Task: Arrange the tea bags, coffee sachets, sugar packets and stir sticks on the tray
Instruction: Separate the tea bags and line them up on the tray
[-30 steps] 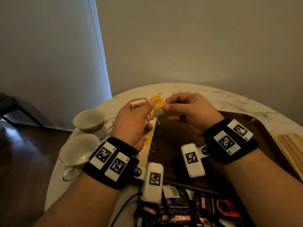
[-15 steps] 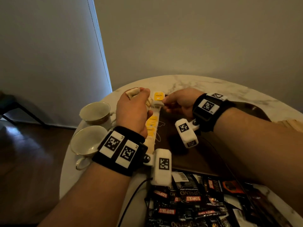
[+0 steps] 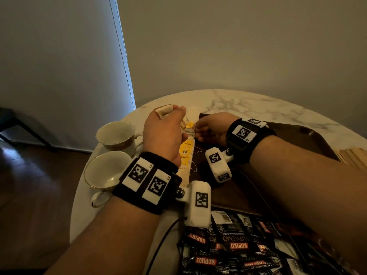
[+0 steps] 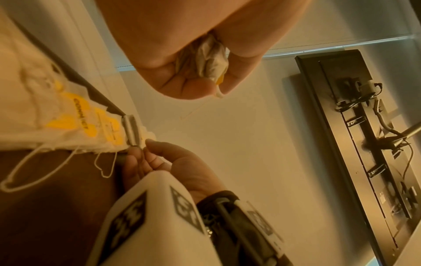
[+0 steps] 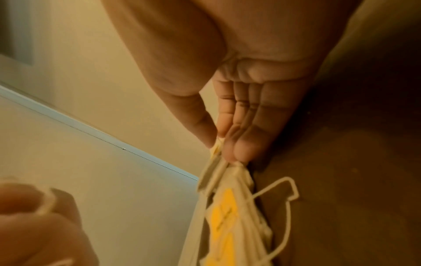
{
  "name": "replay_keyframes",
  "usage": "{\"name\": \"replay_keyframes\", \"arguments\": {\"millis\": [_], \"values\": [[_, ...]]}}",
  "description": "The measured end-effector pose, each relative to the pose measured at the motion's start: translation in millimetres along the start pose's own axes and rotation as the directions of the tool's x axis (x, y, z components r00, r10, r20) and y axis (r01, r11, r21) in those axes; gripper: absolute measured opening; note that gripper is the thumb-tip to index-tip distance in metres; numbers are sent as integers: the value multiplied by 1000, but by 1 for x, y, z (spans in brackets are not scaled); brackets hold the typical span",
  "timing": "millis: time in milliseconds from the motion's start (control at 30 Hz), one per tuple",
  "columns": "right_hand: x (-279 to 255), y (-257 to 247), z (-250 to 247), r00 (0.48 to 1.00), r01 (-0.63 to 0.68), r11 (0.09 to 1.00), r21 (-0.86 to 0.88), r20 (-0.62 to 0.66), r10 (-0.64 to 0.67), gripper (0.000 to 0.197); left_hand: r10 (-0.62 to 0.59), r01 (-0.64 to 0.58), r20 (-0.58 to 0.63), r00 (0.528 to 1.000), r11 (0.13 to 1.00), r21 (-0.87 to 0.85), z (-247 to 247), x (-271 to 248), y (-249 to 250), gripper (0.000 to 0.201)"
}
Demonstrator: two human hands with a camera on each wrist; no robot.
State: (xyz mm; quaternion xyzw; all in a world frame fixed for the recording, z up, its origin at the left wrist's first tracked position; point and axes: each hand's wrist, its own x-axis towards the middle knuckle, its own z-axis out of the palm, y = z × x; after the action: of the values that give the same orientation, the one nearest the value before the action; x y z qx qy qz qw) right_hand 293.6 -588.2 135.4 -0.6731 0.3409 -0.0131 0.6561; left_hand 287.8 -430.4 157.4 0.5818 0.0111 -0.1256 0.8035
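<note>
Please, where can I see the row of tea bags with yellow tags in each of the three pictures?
Head view: the row of tea bags runs up the middle, between the two hands, along the tray's left edge.
Left wrist view: left side, middle height.
Right wrist view: bottom, right of centre.
Shared landmark: the right hand pinching the row's far end, seen in all three.

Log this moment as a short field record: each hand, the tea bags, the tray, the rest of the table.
left hand: grips a bunch of tea bags
right hand: fingers pinch the top tea bag at the row's far end
tea bag row: overlapping along the tray's left edge, yellow tags up
tray: dark brown, on the marble table
coffee sachets: black pile, off the tray
cups: two, left of the tray
</note>
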Motion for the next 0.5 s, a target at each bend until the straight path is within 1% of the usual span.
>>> {"name": "replay_keyframes", "arguments": {"millis": [100, 233, 333, 367, 433, 500], "values": [[2, 0, -1, 1000, 6, 999, -32, -1, -6, 19, -10, 10, -5, 1000, 1000, -8, -1, 0, 1, 16], [0, -2, 0, 1000, 3, 992, -127, 7, -2, 12, -52, 52, 1, 999, 999, -10, 0, -1, 2, 15], [-8, -9, -7, 1000, 28, 997, -76, 3, -28, 17, -97, 98, 68, 993, 995, -5, 2, -5, 3, 13], [-14, -13, -11, 998, 59, 997, -43, 20, -58, 19, -102, 102, 95, 990, 995, 6, 2, -7, 3, 14], [-31, -18, -22, 985, 158, 987, 6, 67, -158, 16, -103, 100, 162, 981, 995, 25, 3, -10, 0, 18], [-52, -19, -35, 956, 266, 964, 9, 124, -265, 12, -105, 98, 236, 966, 994, 40, 4, -12, -2, 26]]}}
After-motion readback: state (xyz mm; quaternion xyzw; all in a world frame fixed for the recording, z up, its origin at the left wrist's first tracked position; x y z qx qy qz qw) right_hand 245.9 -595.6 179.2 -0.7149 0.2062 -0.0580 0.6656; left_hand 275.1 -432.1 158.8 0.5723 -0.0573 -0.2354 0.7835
